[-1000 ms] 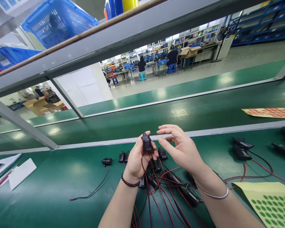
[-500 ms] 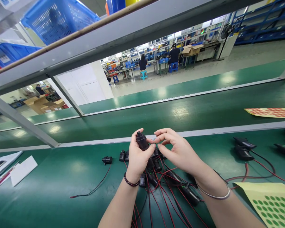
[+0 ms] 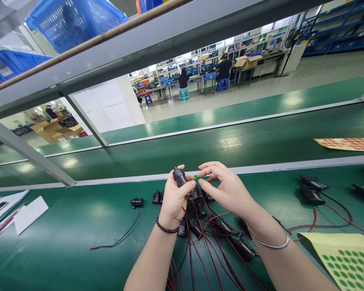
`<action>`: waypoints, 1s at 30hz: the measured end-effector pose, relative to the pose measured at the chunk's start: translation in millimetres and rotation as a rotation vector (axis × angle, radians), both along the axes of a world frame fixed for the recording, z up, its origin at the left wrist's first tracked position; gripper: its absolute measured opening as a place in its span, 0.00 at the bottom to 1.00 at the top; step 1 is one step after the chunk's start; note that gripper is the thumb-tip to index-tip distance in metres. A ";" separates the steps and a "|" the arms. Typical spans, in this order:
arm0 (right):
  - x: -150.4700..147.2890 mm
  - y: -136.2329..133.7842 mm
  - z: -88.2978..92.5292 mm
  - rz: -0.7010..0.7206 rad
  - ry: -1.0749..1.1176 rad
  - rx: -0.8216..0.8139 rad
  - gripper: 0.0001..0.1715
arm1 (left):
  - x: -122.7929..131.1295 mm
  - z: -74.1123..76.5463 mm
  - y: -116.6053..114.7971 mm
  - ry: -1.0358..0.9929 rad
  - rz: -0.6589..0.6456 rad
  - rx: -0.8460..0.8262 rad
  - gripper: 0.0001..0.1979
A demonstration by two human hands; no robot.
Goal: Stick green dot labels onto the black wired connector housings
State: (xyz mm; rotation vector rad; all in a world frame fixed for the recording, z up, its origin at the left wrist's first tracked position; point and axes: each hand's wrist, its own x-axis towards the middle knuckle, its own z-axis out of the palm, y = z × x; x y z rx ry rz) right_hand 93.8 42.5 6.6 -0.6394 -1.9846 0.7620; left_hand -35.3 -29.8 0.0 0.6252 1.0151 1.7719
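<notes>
My left hand (image 3: 174,200) is closed around a black cylindrical part (image 3: 179,176), its narrower end pointing up and away. A small round green sticker (image 3: 195,176) shows at the fingertips of my right hand (image 3: 226,188), close against the left forefinger tip. The right thumb and forefinger are curved towards each other with a small gap. Beneath both hands lies a heap of similar black parts (image 3: 195,228), with thin red and black wires (image 3: 210,250) running towards me. One more black part (image 3: 136,203) lies apart on the left, trailing its wire.
A sheet of green round stickers (image 3: 348,258) lies at the right front; a sheet of red ones (image 3: 346,143) is farther back. More black parts (image 3: 312,190) are on the right. Notebook (image 3: 9,206) and white card (image 3: 32,214) lie left. A shelf beam (image 3: 109,52) crosses above.
The right fingertips have parted slightly and risen, and the green sticker now shows between the two hands. The left hand has tilted the black part a little.
</notes>
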 end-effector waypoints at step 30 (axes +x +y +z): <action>12.1 1.9 12.4 0.240 0.215 -0.449 0.17 | -3.3 -16.5 2.2 0.718 0.180 0.197 0.34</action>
